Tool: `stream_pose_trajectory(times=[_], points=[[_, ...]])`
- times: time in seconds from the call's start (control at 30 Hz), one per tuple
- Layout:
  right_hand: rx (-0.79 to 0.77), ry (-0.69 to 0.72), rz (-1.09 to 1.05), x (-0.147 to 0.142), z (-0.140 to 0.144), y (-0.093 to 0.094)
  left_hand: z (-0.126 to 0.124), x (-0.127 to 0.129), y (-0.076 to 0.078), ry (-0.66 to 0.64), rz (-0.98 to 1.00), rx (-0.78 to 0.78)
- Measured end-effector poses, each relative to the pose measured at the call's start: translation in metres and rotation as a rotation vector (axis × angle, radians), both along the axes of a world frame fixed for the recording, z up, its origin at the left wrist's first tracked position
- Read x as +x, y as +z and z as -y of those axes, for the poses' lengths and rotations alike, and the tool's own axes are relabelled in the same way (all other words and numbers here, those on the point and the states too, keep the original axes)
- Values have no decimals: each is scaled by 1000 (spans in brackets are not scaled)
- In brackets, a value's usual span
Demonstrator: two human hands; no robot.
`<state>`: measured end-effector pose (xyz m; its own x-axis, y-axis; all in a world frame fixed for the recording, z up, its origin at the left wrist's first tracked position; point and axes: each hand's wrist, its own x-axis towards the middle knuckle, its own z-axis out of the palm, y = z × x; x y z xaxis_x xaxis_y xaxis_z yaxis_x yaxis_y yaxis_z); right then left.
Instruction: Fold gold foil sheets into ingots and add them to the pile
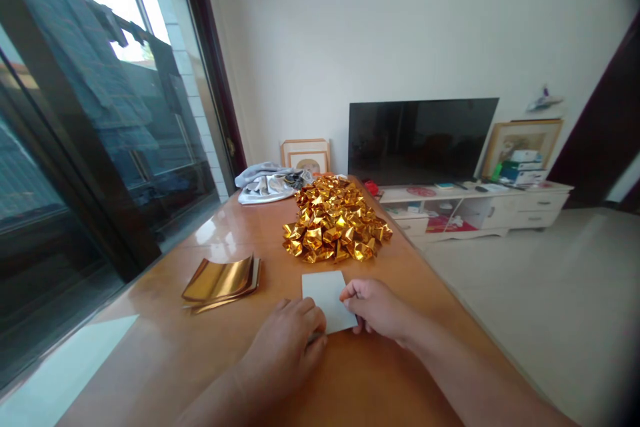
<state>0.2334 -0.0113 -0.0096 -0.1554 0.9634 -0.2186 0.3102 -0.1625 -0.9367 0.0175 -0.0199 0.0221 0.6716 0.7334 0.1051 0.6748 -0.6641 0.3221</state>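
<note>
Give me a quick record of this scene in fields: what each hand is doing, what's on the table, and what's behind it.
left hand: rests on the near left corner of the white square paper sheet
right hand: pinches the sheet's right edge
surface: glossy orange wooden table
left of sheet: stack of flat gold foil sheets
beyond sheet: heap of folded gold foil pieces
far end: crumpled grey cloth
background: black television

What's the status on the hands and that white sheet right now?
Left hand and right hand both pressing the white sheet, flat on the table. Gold foil stack to the left, folded gold pile beyond. Nothing blocking.
</note>
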Motion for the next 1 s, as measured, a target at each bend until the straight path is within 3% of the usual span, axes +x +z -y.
stream_pose_trajectory(times=[0.17,0.27,0.33,0.4,0.53,0.63,1.0], points=[[55,11,40,0,-2,-6,1,1,0,-30,5,13],[244,-15,217,3,0,-4,1,2,-2,-33,-17,8],[425,-47,388,4,5,3,1,2,-3,-20,-30,11],[512,-12,482,3,12,14,1,3,-5,-9,-35,22],[549,162,570,-3,25,29,0,4,-9,11,-46,44],[560,241,611,-6,29,29,-1,5,-11,21,-40,41],[520,331,663,2,21,20,-1,3,-8,51,10,-20]])
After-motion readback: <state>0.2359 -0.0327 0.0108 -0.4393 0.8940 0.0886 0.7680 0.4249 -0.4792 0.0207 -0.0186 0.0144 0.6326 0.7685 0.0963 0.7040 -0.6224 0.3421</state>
